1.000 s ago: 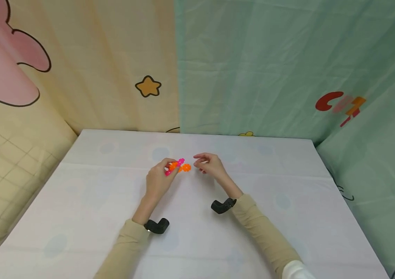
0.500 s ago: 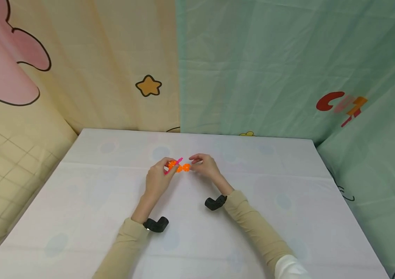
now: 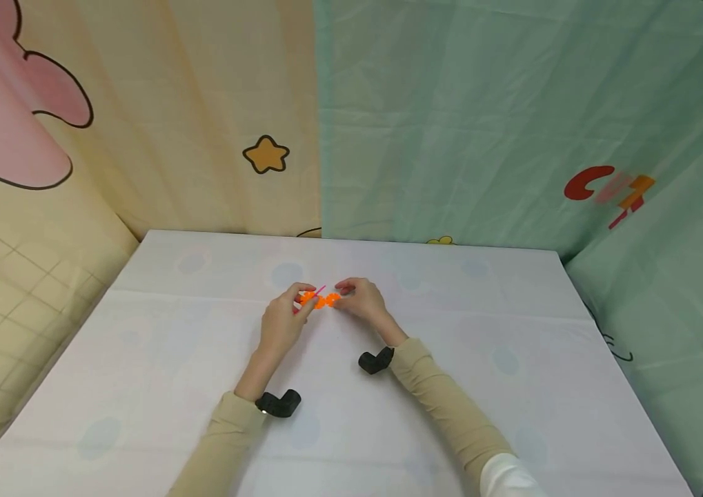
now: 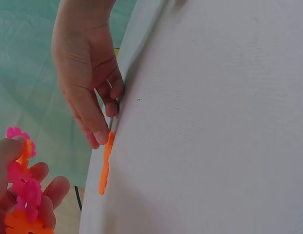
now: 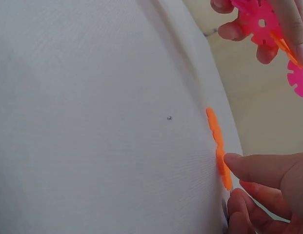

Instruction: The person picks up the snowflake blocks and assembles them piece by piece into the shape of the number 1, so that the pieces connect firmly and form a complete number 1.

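My left hand (image 3: 279,321) holds a small cluster of linked, notched plastic discs: pink discs (image 5: 261,22) and orange ones (image 4: 25,223). Its thumb and fingers are curled around the cluster, hiding part of it. Just right of it, two orange notched discs (image 3: 332,299) lie end to end on the table, seen nearly edge-on in both wrist views. My right hand (image 3: 363,300) is at their right end, fingers bent. In the right wrist view its thumb touches the nearer orange disc (image 5: 223,168); whether a finger presses from the other side cannot be told.
A white cloth with pale spots covers the table (image 3: 351,414). A yellow curtain with a star (image 3: 266,154) and a green curtain (image 3: 438,124) hang behind it. Each wrist wears a black camera mount (image 3: 279,403).
My right hand has moved left and down to the loose orange discs. The left hand stays in place, turning its cluster so the pink disc shows more edge-on.
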Available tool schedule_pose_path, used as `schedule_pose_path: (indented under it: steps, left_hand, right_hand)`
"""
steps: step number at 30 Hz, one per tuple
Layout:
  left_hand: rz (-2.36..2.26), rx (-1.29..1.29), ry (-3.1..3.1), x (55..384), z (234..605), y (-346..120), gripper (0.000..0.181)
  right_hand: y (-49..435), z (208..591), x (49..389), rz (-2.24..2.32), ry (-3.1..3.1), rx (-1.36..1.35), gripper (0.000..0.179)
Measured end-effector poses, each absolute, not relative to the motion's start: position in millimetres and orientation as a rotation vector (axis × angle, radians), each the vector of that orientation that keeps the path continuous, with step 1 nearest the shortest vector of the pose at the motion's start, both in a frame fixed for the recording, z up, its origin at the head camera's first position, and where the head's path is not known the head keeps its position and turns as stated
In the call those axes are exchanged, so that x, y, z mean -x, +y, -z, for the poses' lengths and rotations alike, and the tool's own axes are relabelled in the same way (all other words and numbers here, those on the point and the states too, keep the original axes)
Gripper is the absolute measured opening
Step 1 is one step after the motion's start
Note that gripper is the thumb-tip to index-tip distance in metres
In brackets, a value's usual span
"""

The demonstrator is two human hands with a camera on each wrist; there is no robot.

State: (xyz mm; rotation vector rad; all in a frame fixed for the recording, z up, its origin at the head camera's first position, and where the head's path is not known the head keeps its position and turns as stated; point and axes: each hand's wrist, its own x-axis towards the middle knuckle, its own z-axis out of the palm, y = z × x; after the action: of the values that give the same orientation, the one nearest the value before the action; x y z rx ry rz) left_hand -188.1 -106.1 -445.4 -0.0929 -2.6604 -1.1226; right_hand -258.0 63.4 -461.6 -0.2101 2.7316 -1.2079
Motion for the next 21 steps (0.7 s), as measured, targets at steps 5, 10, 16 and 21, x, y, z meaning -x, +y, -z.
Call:
schedule_pose_path:
  steps: [5,10,16,21]
  left_hand:
    - [1.139,0.083,-2.620,187.2,446.2,-107.7,0.024]
    - [1.150,0.074,-2.607,186.5,446.3,-108.9,0.023]
    - [1.127,0.058,-2.603,184.8,446.3,-108.3,0.022]
    - [1.117,0.053,-2.598,185.0,446.9,-106.8,0.021]
  right_hand:
    - [60.8,461.7,257.0,1.102,2.772,0.191,0.030]
    - [60.2,461.6,255.9,1.077,2.779,0.190,0.028]
    - [62.1,458.7,253.1,1.080,2.787,0.192,0.027]
    - [65.1,458.6,250.7,1.121,2.761,0.213,0.020]
